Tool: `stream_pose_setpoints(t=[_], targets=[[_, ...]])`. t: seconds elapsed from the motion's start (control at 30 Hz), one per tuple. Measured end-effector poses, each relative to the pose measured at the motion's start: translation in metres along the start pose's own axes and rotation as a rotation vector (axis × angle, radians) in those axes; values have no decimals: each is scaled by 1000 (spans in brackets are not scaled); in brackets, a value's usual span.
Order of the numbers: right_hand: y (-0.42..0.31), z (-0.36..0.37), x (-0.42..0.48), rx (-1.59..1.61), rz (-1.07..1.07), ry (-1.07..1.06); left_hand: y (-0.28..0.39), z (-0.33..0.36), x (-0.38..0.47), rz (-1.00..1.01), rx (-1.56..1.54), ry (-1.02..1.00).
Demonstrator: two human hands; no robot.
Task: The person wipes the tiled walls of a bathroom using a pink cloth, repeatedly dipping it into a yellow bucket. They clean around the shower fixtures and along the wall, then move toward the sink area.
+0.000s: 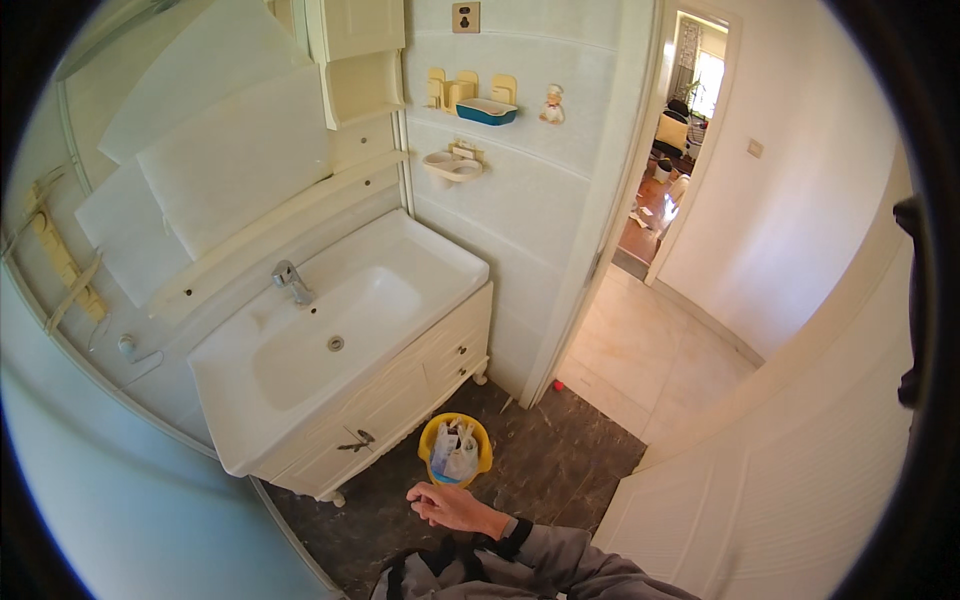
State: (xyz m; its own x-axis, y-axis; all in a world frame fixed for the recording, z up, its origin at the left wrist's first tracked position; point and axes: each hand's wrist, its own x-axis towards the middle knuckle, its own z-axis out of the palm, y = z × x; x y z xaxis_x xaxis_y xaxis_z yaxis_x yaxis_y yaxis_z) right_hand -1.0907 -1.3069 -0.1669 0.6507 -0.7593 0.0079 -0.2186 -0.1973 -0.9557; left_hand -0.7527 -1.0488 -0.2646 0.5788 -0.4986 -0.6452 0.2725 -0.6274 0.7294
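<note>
My right hand [451,508] hangs in front of my body with its fingers curled in; I see nothing held in it. Just beyond it, a yellow plastic basin [424,439] stands on the dark floor. White plastic bags [456,454] lie inside the basin. My left hand is out of view. A white ceramic washbasin [450,259] with a chrome faucet [291,281] tops a cream vanity cabinet [397,405]. Its drain [335,343] is uncovered.
A teal soap dish [486,112] and a cream cup holder [454,165] are fixed to the tiled wall. White sheets [232,157] cover part of the mirror area. At right, a white door [720,495] stands beside the doorway. A small red object [558,385] lies near the threshold.
</note>
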Motion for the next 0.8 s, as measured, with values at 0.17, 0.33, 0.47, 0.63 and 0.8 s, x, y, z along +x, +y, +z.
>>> stream_pose_setpoints(t=[0.17,0.33,0.47,0.63,0.8], targets=[[18,-32,20,107,44,44,-5,14,-12,-6,-8,28],[23,-44,37,145,65,67,3,15,1,582,606,-72],[18,-63,54,121,196,75,36,44,31,82,-229,-62],[8,-82,89,118,257,68,80,68,70,47,-507,-117],[9,-76,119,99,345,44,89,68,107,73,-392,-191]])
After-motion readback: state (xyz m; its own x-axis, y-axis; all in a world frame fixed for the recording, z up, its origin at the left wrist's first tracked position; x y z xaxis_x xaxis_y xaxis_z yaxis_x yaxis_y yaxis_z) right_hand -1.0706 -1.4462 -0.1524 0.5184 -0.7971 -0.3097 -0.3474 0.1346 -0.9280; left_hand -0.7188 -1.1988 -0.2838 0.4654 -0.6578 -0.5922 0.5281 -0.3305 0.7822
